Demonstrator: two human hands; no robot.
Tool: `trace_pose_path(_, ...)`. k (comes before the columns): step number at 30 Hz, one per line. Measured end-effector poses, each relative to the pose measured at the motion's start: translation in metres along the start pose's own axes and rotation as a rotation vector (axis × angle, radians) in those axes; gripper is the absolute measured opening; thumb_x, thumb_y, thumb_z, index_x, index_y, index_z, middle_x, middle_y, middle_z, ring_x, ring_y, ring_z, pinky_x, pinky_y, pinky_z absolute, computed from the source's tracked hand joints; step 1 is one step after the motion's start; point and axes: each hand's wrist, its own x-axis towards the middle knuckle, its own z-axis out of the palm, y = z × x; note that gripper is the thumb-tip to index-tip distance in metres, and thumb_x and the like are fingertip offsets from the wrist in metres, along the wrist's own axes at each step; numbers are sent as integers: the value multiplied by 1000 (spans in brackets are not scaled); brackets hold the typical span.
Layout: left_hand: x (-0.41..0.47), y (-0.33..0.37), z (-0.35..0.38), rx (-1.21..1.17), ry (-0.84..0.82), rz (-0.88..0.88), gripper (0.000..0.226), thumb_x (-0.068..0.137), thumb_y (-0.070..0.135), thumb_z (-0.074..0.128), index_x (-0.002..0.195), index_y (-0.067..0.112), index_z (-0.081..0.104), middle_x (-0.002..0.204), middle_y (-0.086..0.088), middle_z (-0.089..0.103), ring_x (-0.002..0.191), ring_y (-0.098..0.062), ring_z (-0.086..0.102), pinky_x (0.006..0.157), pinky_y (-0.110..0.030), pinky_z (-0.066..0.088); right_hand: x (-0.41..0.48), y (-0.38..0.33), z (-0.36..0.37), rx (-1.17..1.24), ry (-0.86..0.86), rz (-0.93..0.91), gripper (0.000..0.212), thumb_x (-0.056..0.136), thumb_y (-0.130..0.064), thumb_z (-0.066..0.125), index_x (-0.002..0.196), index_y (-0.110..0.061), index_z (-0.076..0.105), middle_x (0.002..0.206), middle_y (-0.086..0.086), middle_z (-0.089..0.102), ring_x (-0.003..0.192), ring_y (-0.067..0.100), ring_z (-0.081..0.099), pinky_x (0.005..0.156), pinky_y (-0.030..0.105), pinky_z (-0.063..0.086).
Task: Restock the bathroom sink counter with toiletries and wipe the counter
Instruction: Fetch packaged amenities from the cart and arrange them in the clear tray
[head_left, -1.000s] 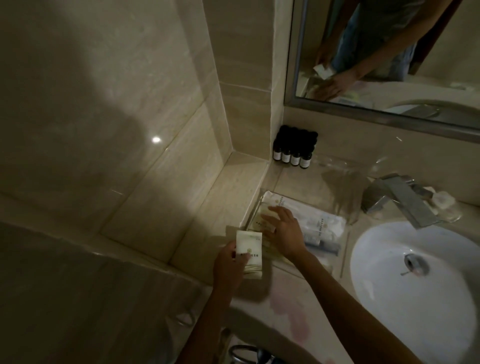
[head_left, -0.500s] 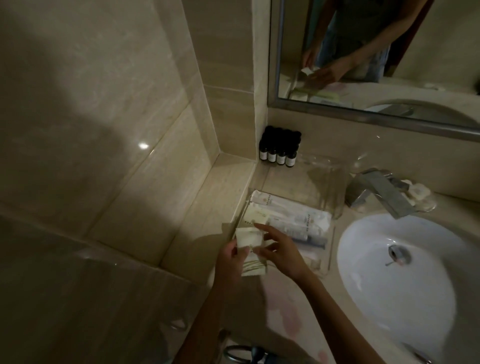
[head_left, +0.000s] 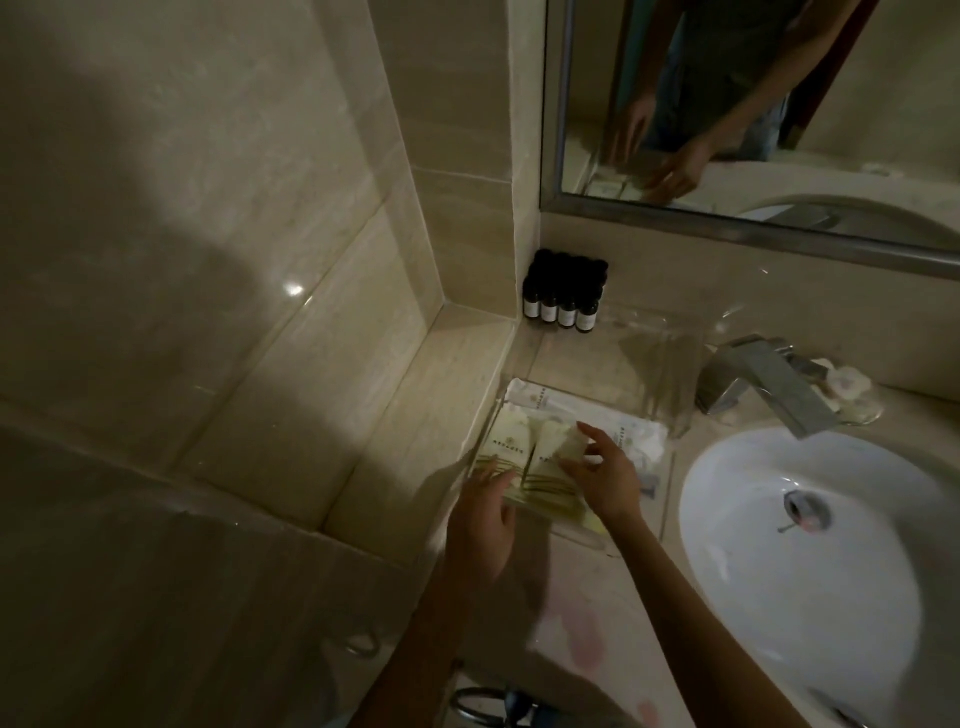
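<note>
A clear acrylic tray (head_left: 670, 486) sits on the stone counter (head_left: 613, 587), left of the sink. Cream toiletry packets with green stripes (head_left: 511, 449) lie side by side in its front part. White sachets (head_left: 576, 408) lie behind them. My left hand (head_left: 483, 525) rests with straight fingers on the near edge of the cream packets. Thumb and forefinger of my right hand (head_left: 605, 480) pinch the corner of one cream packet (head_left: 569, 444), tilted over the others.
Several small black bottles (head_left: 563, 299) stand in the back corner by the wall. A chrome faucet (head_left: 763, 387) and a soap dish (head_left: 847, 392) sit behind the white basin (head_left: 831, 597). A mirror (head_left: 779, 104) hangs above. The tiled ledge (head_left: 415, 441) runs along the left.
The stack of cream packets that my left hand held upright now lies in the tray. My right hand took one packet off it and brought it down over the others.
</note>
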Motion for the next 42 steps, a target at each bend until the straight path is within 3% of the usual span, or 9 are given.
trace_pose_path(4, 4, 3, 9, 63, -178, -33, 55, 91, 8, 58, 142, 19, 43, 156, -2, 27, 145, -19, 20, 116, -27, 24, 0, 9, 13, -137, 42, -28, 53, 87, -20, 68, 136, -23, 48, 117, 6, 65, 91, 16, 65, 68, 34, 58)
trace_pose_path(8, 5, 2, 13, 148, -296, -54, 59, 94, 13, 55, 148, 18, 32, 160, -4, 12, 148, -22, 7, 121, -36, 16, -1, 10, 20, -298, 83, -74, 49, 90, -26, 63, 137, -23, 47, 126, 5, 59, 97, 21, 64, 69, 30, 53)
trace_pose_path(11, 7, 3, 12, 148, -253, -26, 61, 87, 10, 64, 143, 14, 41, 154, -9, 30, 144, -25, 26, 117, -40, 27, -1, 7, 22, -449, 96, -94, 51, 88, -28, 63, 136, -20, 48, 129, 8, 51, 109, 27, 55, 72, 32, 49)
trace_pose_path(14, 15, -5, 15, 157, -151, 26, 66, 63, 4, 84, 124, 11, 62, 123, -10, 65, 115, -27, 61, 98, -40, 48, 0, 12, 23, -556, 169, -233, 55, 76, -22, 76, 127, -13, 57, 124, 17, 54, 111, 36, 52, 76, 43, 53)
trace_pose_path(19, 34, 4, 12, 184, -142, -50, 53, 93, 12, 55, 144, 17, 41, 151, -5, 38, 141, -23, 31, 115, -34, 25, -2, 16, 24, -547, 171, -496, 41, 78, -16, 70, 118, -14, 64, 122, 13, 62, 111, 33, 58, 88, 46, 49)
trace_pose_path(24, 38, -3, 18, 136, -156, 10, 37, 76, 21, 72, 113, 20, 70, 123, 2, 66, 114, -13, 62, 94, -25, 49, -2, 28, 32, -549, 98, -490, 40, 74, -16, 78, 112, -12, 68, 119, 11, 65, 108, 30, 62, 87, 44, 51)
trace_pose_path(29, 36, -4, 19, 130, -205, -44, 47, 95, 6, 45, 141, 16, 46, 153, 0, 35, 143, -15, 29, 114, -19, 15, -3, 25, 34, -543, 127, -495, 38, 74, -16, 77, 110, -13, 69, 114, 11, 67, 106, 30, 64, 87, 44, 51)
trace_pose_path(37, 38, 11, 8, 192, -210, -56, 47, 94, 13, 53, 140, 19, 47, 152, -1, 37, 143, -16, 27, 118, -29, 18, -3, 27, 28, -446, 81, -467, 40, 79, -15, 74, 118, -14, 65, 122, 11, 63, 111, 30, 60, 92, 46, 49)
trace_pose_path(42, 39, 25, -12, 203, -113, -126, 46, 93, 16, 57, 138, 22, 48, 151, -2, 37, 141, -20, 30, 115, -35, 29, -14, 18, 11, -331, 186, -471, 37, 84, -11, 69, 120, -15, 65, 122, 10, 64, 111, 30, 59, 92, 45, 50)
